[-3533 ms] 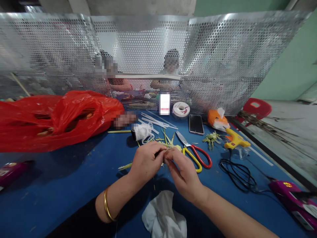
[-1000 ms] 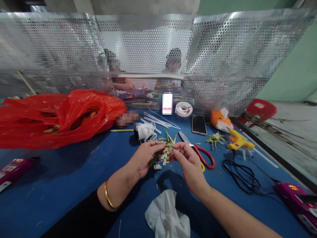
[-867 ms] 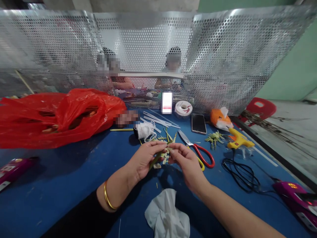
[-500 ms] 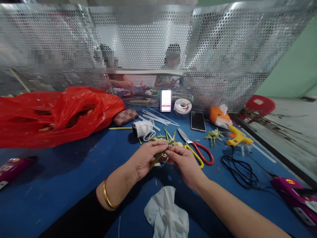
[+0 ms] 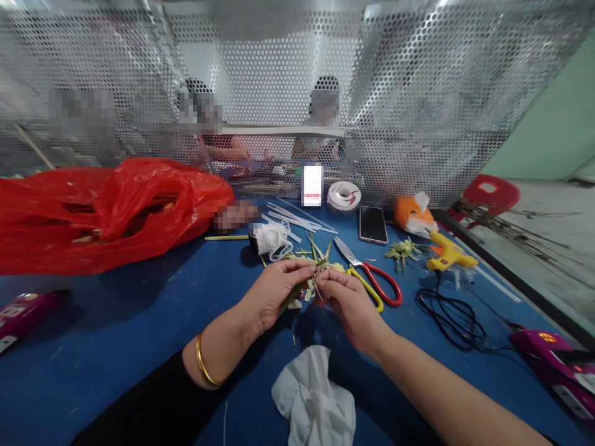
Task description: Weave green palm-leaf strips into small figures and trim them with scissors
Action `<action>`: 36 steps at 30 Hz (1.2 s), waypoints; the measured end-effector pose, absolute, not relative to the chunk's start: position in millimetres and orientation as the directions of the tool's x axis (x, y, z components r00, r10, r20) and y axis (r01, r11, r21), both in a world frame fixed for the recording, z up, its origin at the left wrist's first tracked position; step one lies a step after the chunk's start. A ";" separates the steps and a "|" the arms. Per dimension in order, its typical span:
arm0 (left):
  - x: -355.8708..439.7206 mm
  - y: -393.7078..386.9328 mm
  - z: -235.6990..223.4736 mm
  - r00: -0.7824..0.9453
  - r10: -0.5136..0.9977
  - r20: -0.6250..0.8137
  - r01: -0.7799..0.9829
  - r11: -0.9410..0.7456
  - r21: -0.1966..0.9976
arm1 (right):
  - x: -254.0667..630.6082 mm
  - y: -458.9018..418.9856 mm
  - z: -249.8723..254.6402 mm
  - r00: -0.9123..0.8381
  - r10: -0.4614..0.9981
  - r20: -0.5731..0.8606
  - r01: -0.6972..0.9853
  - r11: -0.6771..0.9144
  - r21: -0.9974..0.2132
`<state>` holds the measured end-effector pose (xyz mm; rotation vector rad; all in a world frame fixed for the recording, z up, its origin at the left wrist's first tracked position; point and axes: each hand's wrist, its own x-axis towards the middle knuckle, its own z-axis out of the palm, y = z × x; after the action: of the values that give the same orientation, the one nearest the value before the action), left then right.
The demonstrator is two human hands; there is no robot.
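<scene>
Over the middle of the blue table, my left hand is closed on a green plant stem, which slants across the palm with its tip past the fingers. My right hand meets it there, thumb and forefinger pinched at the tip. Something thin and pale shows below those fingertips, too fine to name. Yellow-green plant scraps lie just beyond both hands. Scissors with red and yellow handles rest open by my right hand, and a wound bundle of white string is beyond my left.
A red plastic bag fills the left. White strips, a ribbon roll and a phone lie behind. A yellow glue gun with black cable is at right. A pale cloth lies in front.
My right fingertips have shifted slightly away from the stem, and a thin pale piece now shows beneath them. My left hand keeps its hold. The view has tilted a little.
</scene>
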<state>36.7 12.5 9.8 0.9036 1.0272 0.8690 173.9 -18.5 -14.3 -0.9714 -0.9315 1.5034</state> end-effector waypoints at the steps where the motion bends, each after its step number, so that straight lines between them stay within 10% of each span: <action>1: 37.1 12.2 9.8 0.283 0.911 -0.301 -0.160 0.354 0.922 | 173.8 -18.8 -13.7 -0.111 0.988 -0.112 -0.382 -0.146 -0.913; 16: 38.0 15.6 6.2 0.310 0.910 -0.276 -0.203 0.347 0.916 | 174.9 -18.4 -13.3 -0.118 0.993 -0.009 -0.218 -0.034 -0.975; 26: 39.0 12.8 8.1 0.343 0.923 -0.173 -0.053 0.203 0.978 | 175.8 -18.1 -4.8 -0.163 0.979 -0.120 -0.542 -0.190 -0.819; 36: 41.2 14.1 5.5 0.211 0.974 -0.085 0.064 0.073 0.995 | 176.1 -19.9 -14.2 -0.105 0.988 0.110 -0.128 0.096 -0.987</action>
<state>41.2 14.1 5.5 1.2851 1.1257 0.9653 176.1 -19.9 -14.2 -0.9873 -1.2454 1.2685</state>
